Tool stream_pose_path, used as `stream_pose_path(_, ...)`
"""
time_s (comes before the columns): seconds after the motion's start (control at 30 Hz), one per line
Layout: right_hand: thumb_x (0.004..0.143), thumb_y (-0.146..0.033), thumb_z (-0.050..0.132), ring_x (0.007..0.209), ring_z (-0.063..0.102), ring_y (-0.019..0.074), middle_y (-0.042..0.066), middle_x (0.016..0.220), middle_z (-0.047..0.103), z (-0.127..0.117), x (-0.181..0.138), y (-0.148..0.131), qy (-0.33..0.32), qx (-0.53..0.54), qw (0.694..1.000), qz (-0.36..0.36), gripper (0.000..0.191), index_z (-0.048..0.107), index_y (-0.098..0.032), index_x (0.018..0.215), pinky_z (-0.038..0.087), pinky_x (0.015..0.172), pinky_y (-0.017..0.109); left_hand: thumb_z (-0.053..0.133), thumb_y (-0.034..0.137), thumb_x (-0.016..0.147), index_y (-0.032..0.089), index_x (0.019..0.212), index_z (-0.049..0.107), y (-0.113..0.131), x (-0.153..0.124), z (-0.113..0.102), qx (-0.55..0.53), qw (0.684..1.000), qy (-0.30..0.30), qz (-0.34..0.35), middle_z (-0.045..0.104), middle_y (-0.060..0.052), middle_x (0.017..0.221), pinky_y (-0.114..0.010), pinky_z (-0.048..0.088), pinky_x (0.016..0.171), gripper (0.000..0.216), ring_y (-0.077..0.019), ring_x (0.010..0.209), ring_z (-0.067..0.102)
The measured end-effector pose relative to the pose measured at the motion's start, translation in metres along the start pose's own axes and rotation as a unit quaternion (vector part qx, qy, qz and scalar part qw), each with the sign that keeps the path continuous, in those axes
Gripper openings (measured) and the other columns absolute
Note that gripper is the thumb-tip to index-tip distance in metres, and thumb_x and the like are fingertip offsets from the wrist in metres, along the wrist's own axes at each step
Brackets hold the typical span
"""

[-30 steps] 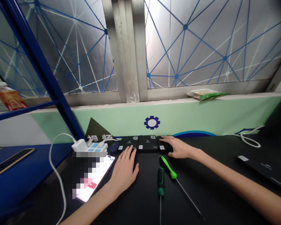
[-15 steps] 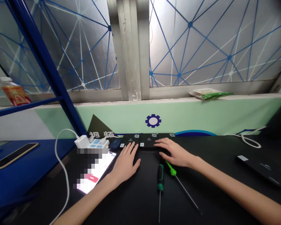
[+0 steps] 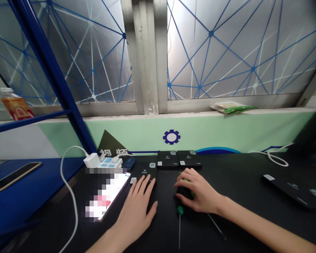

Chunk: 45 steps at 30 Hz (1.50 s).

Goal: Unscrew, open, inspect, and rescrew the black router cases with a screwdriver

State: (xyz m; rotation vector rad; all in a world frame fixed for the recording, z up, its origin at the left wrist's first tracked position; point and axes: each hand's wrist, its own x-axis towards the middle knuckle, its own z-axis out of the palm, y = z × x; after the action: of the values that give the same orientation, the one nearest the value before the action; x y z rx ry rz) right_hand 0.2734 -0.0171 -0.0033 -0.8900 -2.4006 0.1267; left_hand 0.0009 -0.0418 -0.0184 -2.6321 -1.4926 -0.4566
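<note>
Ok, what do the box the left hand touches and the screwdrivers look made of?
Box: probably matte black plastic, dull with white printed labels. Screwdrivers: thin grey metal shafts; green-and-black handles, plastic or rubber, largely under the right hand.

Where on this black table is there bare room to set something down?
Bare table lies between the two black boxes, the white cable, the flat black device and the right hand. Crowded: left hand on a third box, lit phone and power strip beside it, screwdrivers under the right hand.
</note>
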Motion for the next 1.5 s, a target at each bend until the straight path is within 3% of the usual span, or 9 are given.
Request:
stream_pose_path(0.37, 0.089, -0.024, 0.062, 0.091, 0.055, 0.0226, 0.008, 0.102, 0.067, -0.005, -0.009, 0.004, -0.019, 0.047, 0.999, 0.000, 0.016, 0.067, -0.020, 0.103, 0.045, 0.082, 0.039, 0.048, 0.030, 0.097, 0.033, 0.156, 0.022, 0.018, -0.029, -0.015, -0.004, 0.999, -0.024, 0.045, 0.036, -0.001, 0.157, -0.061, 0.029, 0.114, 0.064, -0.0330, 0.142, 0.034)
stream_pose_path(0.5, 0.092, -0.024, 0.059, 0.094, 0.055, 0.0232, 0.009, 0.108, 0.067, -0.007, -0.010, 0.007, -0.033, 0.051, 0.998, -0.017, 0.017, 0.068, -0.022, 0.106, 0.046, 0.084, 0.041, 0.047, 0.032, 0.098, 0.035, 0.152, 0.031, 0.021, -0.021, -0.019, -0.025, 0.998, -0.040, 0.048, 0.042, 0.000, 0.154, -0.060, 0.031, 0.113, 0.057, -0.0311, 0.141, 0.037)
stream_pose_path(0.6, 0.094, -0.023, 0.057, 0.096, 0.055, 0.0239, 0.010, 0.110, 0.066, -0.008, -0.012, 0.010, -0.038, 0.049, 0.998, -0.026, 0.019, 0.069, -0.022, 0.108, 0.046, 0.085, 0.043, 0.045, 0.038, 0.100, 0.031, 0.142, 0.047, 0.012, -0.007, -0.022, -0.052, 0.998, -0.028, -0.003, 0.048, -0.003, 0.149, -0.052, 0.039, 0.110, 0.043, -0.0287, 0.136, 0.044)
stream_pose_path(0.7, 0.094, -0.023, 0.056, 0.097, 0.056, 0.0241, 0.009, 0.110, 0.067, -0.009, -0.013, 0.010, -0.040, 0.053, 0.998, -0.020, 0.019, 0.068, -0.022, 0.109, 0.046, 0.086, 0.043, 0.043, 0.044, 0.100, 0.025, 0.140, 0.049, -0.008, 0.012, -0.017, -0.060, 0.996, 0.005, -0.062, 0.044, -0.008, 0.151, -0.052, 0.035, 0.112, 0.045, -0.0299, 0.140, 0.038)
stream_pose_path(0.8, 0.093, -0.023, 0.057, 0.098, 0.056, 0.0246, 0.009, 0.108, 0.067, -0.010, -0.013, 0.010, -0.038, 0.058, 0.998, -0.014, 0.018, 0.068, -0.022, 0.109, 0.047, 0.086, 0.044, 0.044, 0.050, 0.098, 0.022, 0.145, 0.043, -0.027, 0.028, -0.007, -0.094, 0.990, -0.021, -0.103, 0.038, -0.011, 0.155, -0.052, 0.037, 0.109, 0.054, -0.0323, 0.142, 0.035)
stream_pose_path(0.93, 0.093, -0.021, 0.058, 0.099, 0.056, 0.0247, 0.009, 0.108, 0.068, -0.011, -0.012, 0.009, -0.035, 0.064, 0.997, -0.014, 0.017, 0.067, -0.022, 0.107, 0.047, 0.086, 0.043, 0.045, 0.056, 0.097, 0.025, 0.148, 0.039, -0.037, 0.033, 0.002, -0.126, 0.988, -0.009, -0.093, 0.036, -0.012, 0.156, -0.052, 0.037, 0.109, 0.060, -0.0328, 0.141, 0.037)
stream_pose_path(1.07, 0.091, -0.020, 0.058, 0.099, 0.056, 0.0243, 0.009, 0.108, 0.068, -0.010, -0.011, 0.008, -0.036, 0.057, 0.998, -0.010, 0.017, 0.067, -0.022, 0.106, 0.046, 0.086, 0.042, 0.046, 0.055, 0.097, 0.027, 0.146, 0.040, -0.027, 0.027, 0.000, -0.171, 0.979, -0.019, -0.113, 0.035, -0.009, 0.155, -0.043, 0.048, 0.101, 0.056, -0.0314, 0.136, 0.043)
stream_pose_path(1.23, 0.083, -0.040, 0.071, 0.099, 0.055, 0.0260, 0.009, 0.108, 0.067, -0.008, -0.013, 0.009, -0.035, 0.053, 0.998, -0.005, 0.030, 0.068, -0.021, 0.106, 0.045, 0.087, 0.044, 0.045, 0.048, 0.099, 0.029, 0.136, 0.048, -0.016, 0.025, -0.007, -0.230, 0.968, -0.013, -0.096, 0.048, -0.007, 0.141, -0.033, 0.056, 0.082, 0.041, -0.0258, 0.118, 0.058)
stream_pose_path(1.5, 0.081, -0.034, 0.071, 0.100, 0.055, 0.0264, 0.009, 0.111, 0.067, -0.009, -0.013, 0.004, -0.032, 0.064, 0.997, -0.007, 0.031, 0.067, -0.022, 0.109, 0.045, 0.087, 0.044, 0.047, 0.043, 0.099, 0.026, 0.127, 0.054, -0.024, 0.025, -0.007, -0.247, 0.966, 0.015, -0.078, 0.058, -0.006, 0.128, -0.039, 0.049, 0.098, 0.033, -0.0255, 0.119, 0.057)
